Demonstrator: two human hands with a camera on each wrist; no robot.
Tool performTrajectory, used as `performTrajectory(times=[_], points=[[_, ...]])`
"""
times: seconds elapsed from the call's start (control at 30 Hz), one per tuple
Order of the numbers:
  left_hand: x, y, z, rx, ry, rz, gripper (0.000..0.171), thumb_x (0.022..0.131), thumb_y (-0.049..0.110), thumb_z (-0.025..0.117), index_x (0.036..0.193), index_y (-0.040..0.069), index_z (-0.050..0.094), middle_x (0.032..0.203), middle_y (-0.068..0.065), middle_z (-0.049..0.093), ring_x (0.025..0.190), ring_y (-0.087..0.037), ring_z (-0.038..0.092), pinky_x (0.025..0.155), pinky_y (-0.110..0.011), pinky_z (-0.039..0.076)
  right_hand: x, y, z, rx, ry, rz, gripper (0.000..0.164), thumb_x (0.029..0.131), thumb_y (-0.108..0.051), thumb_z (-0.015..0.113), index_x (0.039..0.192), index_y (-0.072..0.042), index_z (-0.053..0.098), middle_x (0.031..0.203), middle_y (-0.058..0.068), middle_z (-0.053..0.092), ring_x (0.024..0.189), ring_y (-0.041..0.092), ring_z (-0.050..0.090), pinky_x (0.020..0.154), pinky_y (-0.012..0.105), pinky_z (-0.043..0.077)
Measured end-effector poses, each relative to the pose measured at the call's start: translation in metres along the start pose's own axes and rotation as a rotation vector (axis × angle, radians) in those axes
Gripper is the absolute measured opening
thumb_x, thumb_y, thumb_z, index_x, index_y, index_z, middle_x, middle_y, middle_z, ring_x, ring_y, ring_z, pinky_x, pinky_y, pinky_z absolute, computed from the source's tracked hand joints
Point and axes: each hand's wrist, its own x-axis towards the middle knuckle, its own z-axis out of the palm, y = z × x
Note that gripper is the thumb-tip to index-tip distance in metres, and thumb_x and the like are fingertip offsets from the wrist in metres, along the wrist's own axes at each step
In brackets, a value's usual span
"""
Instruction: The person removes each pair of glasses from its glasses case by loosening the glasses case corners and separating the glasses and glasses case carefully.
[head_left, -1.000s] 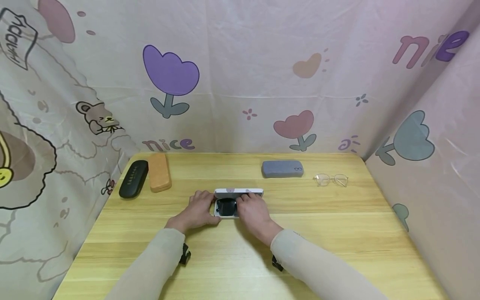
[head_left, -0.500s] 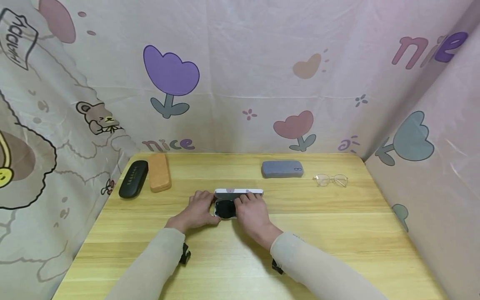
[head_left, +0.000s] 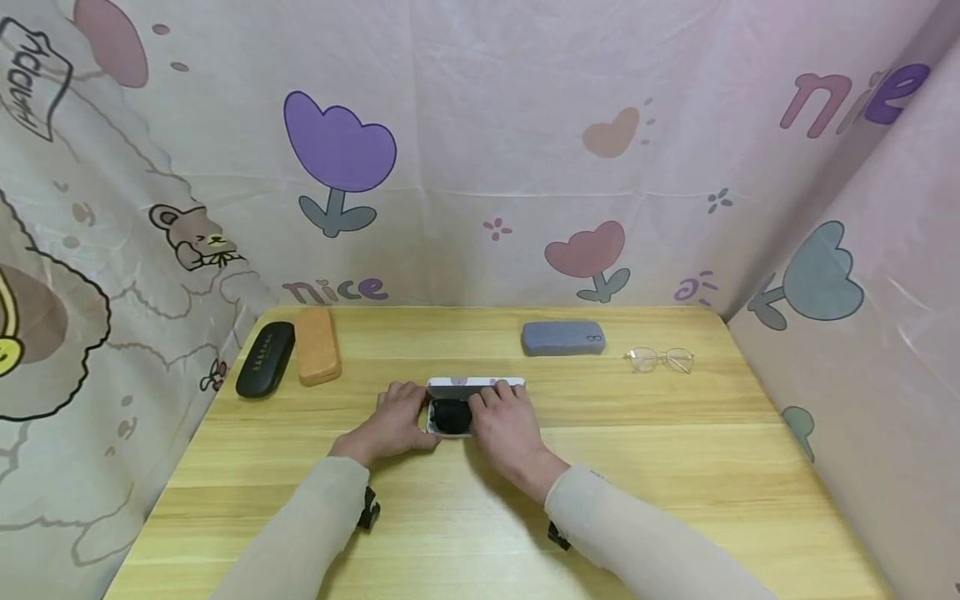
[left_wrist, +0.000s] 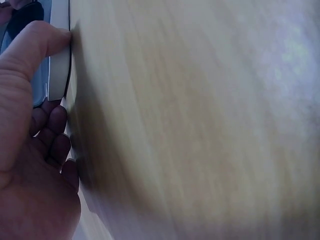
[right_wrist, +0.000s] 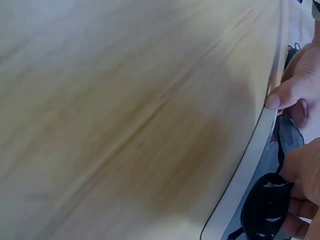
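Note:
An open white glasses case [head_left: 477, 382] lies on the wooden table with its lid raised at the back. Dark sunglasses [head_left: 452, 417] are in its base, partly hidden by my right hand [head_left: 507, 429]. The right wrist view shows that hand's thumb and fingers pinching the sunglasses [right_wrist: 267, 205] around the middle, between the two lenses. My left hand [head_left: 393, 421] grips the left end of the case. Its thumb presses the front wall [left_wrist: 59, 55] in the left wrist view, and its other fingers curl round the end.
A black glasses case [head_left: 266, 360] and an orange-brown case [head_left: 318, 346] lie side by side at the back left. Toward the back right are a blue-grey case [head_left: 563, 338] and thin-framed clear glasses [head_left: 660, 360]. A patterned curtain [head_left: 457, 167] surrounds the table [head_left: 480, 533].
The sunglasses have tilted and shifted slightly within the case under my right hand; the visible lens looks darker than a second ago. My left hand keeps its place on the case.

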Motion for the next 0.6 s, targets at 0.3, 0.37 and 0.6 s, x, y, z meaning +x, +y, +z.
performTrajectory(times=[0.3,0.37,0.6], points=[[0.000,-0.002,-0.002,-0.006,-0.006,-0.008,0.077,0.077,0.040,0.088,0.138,0.003,0.060,0.131,-0.006,0.060,0.123,-0.028,0.042,0.104,-0.046,0.033,-0.005,0.011,-0.006,-0.013,-0.052,-0.012,0.021,0.094,-0.033,0.074,0.101,-0.014,0.068,0.099,0.002,0.071,0.094,0.025,0.058,0.084,0.039,0.045],[0.000,-0.001,-0.002,-0.001,-0.009,-0.008,0.075,0.077,0.041,0.087,0.136,0.003,0.060,0.130,-0.006,0.060,0.123,-0.029,0.042,0.104,-0.046,0.033,-0.007,0.015,-0.007,-0.006,-0.052,-0.014,0.018,0.095,-0.031,0.072,0.100,-0.014,0.068,0.096,0.001,0.070,0.092,0.024,0.056,0.082,0.038,0.044],[-0.001,0.001,-0.001,0.014,-0.012,-0.004,0.072,0.079,0.041,0.086,0.133,0.002,0.061,0.132,-0.009,0.060,0.123,-0.030,0.042,0.105,-0.047,0.033,-0.020,0.033,-0.012,0.068,-0.006,-0.007,0.011,0.095,-0.023,0.071,0.094,-0.012,0.067,0.088,0.001,0.067,0.085,0.025,0.052,0.076,0.038,0.041]])
